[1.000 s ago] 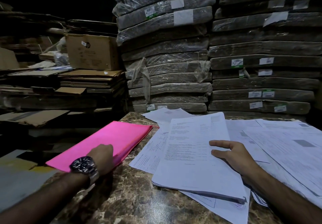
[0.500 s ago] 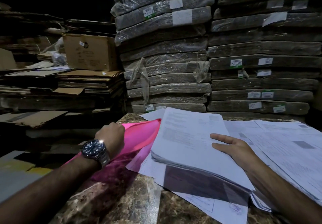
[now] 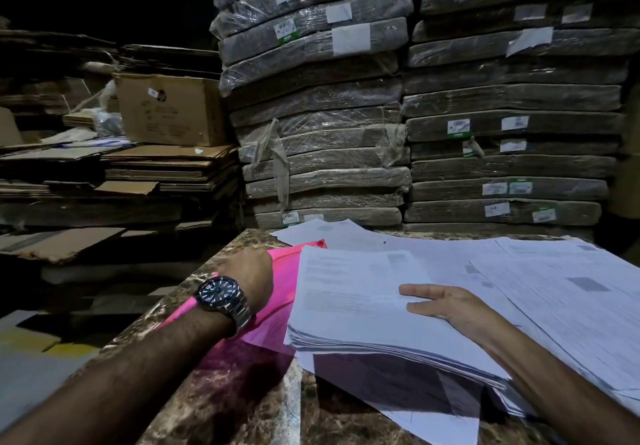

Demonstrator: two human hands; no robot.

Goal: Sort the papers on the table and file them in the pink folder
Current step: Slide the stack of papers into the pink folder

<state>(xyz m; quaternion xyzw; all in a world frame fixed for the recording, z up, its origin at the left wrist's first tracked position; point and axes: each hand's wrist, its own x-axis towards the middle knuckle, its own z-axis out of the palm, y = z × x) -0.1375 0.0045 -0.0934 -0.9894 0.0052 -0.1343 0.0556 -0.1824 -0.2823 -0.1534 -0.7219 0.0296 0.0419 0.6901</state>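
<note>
The pink folder (image 3: 280,281) lies on the marble table (image 3: 221,406) with its cover raised. My left hand (image 3: 247,273), watch on the wrist, grips that cover from the left; its fingers are hidden behind the hand. A thick stack of printed papers (image 3: 349,309) hovers above the table, its left edge over the folder. My right hand (image 3: 446,307) holds this stack, thumb on top, fingers under the sheets. More loose papers (image 3: 554,281) lie spread across the right side of the table, and one sheet (image 3: 408,406) lies under the lifted stack.
Tall stacks of plastic-wrapped bundles (image 3: 322,125) rise right behind the table. Flattened cardboard (image 3: 162,167) and a cardboard box (image 3: 169,108) stand at the left, beyond the table's left edge. The floor at the lower left is dim.
My left hand has lifted the folder's cover from flat to raised. My right hand has raised the paper stack and moved it left, over the folder.
</note>
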